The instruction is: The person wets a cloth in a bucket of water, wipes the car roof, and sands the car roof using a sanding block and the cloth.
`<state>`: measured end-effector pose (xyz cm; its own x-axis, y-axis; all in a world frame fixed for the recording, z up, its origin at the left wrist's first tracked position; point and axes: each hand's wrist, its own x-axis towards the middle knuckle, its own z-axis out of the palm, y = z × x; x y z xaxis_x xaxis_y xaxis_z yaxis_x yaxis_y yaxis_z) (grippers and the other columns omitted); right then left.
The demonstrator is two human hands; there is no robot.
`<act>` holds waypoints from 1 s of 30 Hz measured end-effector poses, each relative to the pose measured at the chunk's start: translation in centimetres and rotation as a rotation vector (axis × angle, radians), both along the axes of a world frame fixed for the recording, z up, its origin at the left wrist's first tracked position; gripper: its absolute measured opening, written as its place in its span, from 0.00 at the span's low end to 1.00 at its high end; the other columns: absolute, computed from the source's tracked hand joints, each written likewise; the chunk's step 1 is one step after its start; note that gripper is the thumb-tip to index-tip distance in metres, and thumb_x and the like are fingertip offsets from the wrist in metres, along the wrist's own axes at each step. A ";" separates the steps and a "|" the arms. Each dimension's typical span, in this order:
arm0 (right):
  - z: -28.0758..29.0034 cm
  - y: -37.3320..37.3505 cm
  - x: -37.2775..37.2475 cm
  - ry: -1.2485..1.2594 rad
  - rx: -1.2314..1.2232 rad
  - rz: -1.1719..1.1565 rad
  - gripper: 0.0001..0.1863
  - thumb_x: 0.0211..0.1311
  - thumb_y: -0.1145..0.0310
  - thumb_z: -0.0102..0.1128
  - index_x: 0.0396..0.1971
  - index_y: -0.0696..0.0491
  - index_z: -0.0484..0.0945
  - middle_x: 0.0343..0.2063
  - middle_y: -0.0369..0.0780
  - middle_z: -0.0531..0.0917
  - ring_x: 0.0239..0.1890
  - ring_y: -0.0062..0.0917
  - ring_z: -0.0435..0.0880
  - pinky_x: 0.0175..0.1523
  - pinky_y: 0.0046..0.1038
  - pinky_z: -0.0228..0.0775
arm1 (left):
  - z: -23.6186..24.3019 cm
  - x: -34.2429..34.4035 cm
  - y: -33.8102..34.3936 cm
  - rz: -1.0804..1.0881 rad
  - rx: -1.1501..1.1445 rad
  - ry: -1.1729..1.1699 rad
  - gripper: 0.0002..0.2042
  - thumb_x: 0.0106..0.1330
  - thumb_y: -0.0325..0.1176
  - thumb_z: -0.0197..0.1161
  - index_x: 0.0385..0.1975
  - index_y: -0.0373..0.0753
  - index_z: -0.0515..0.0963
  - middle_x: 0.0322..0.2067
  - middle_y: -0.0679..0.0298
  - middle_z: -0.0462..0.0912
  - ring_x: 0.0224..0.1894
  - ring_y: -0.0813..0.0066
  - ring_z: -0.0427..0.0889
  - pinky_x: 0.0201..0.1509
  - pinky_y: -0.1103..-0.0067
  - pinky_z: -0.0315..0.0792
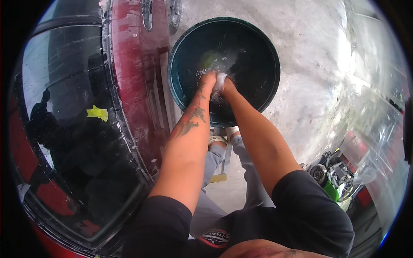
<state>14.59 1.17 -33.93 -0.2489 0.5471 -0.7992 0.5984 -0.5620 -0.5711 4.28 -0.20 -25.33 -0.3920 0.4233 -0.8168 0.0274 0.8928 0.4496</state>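
A large dark green round tub [183, 53] of water stands on the floor before my feet. Both forearms reach down into it. My left hand [208, 78] and my right hand [227, 85] are close together at the water, their fingers hidden by splashes and water. A whitish streak [221, 81] lies between them; whether it is foam, splash or a held thing is unclear. Just beyond my left hand a blurry yellow-green shape [208, 58] shows under the surface.
A red car body [127, 64] runs along the left, with dark glass [73, 137] bearing a yellow tape piece [97, 113]. The concrete floor [309, 69] spreads around the tub. At lower right sit a green machine [331, 189] and other clutter, beside plastic sheeting [380, 129].
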 end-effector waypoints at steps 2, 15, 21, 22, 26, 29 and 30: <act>-2.5 -0.7 -0.1 0.151 -0.007 0.079 0.23 0.63 0.55 0.56 0.53 0.52 0.76 0.47 0.45 0.82 0.46 0.40 0.81 0.54 0.36 0.71 | -0.7 0.3 -0.9 0.031 -0.107 0.069 0.23 0.60 0.36 0.64 0.55 0.34 0.77 0.48 0.55 0.84 0.50 0.65 0.82 0.49 0.71 0.76; 25.8 3.8 5.1 0.357 -0.672 -0.770 0.23 0.76 0.52 0.38 0.50 0.56 0.73 0.35 0.47 0.81 0.33 0.40 0.83 0.39 0.45 0.78 | 23.4 -2.2 -1.0 0.521 0.590 -0.199 0.24 0.52 0.26 0.66 0.52 0.33 0.73 0.41 0.59 0.81 0.43 0.71 0.82 0.50 0.74 0.76; 34.7 5.1 11.0 0.435 -0.660 -0.590 0.26 0.76 0.47 0.39 0.51 0.54 0.73 0.37 0.46 0.82 0.36 0.38 0.84 0.40 0.40 0.79 | 40.0 -7.0 -1.4 0.357 0.954 0.112 0.33 0.46 0.29 0.67 0.59 0.34 0.70 0.49 0.54 0.80 0.52 0.65 0.80 0.59 0.75 0.71; 36.0 5.2 12.0 0.472 -0.656 -0.525 0.26 0.74 0.46 0.41 0.51 0.55 0.73 0.38 0.46 0.82 0.37 0.37 0.84 0.41 0.40 0.79 | 43.2 -8.7 -1.9 0.342 1.001 -0.014 0.31 0.47 0.27 0.66 0.57 0.34 0.73 0.47 0.56 0.81 0.51 0.68 0.80 0.58 0.76 0.72; 41.3 6.2 16.3 0.410 -0.615 -0.429 0.26 0.72 0.46 0.45 0.48 0.57 0.75 0.33 0.46 0.84 0.35 0.38 0.84 0.39 0.41 0.79 | 56.4 -17.6 -6.6 0.423 1.094 0.286 0.23 0.48 0.28 0.67 0.48 0.34 0.77 0.39 0.60 0.84 0.42 0.72 0.83 0.50 0.76 0.75; 45.9 6.5 18.0 0.299 -0.495 -0.465 0.27 0.71 0.44 0.47 0.51 0.54 0.73 0.33 0.45 0.83 0.36 0.40 0.84 0.40 0.42 0.77 | 65.6 -25.5 -12.6 0.486 1.071 0.609 0.22 0.49 0.30 0.68 0.47 0.33 0.77 0.37 0.59 0.85 0.40 0.72 0.84 0.47 0.76 0.76; 47.4 6.8 17.2 0.296 -0.542 -0.409 0.27 0.71 0.44 0.47 0.51 0.54 0.73 0.33 0.45 0.83 0.36 0.40 0.84 0.40 0.42 0.77 | 68.3 -28.1 -15.0 0.480 1.073 0.745 0.22 0.50 0.30 0.68 0.47 0.34 0.77 0.38 0.58 0.85 0.40 0.71 0.84 0.47 0.75 0.76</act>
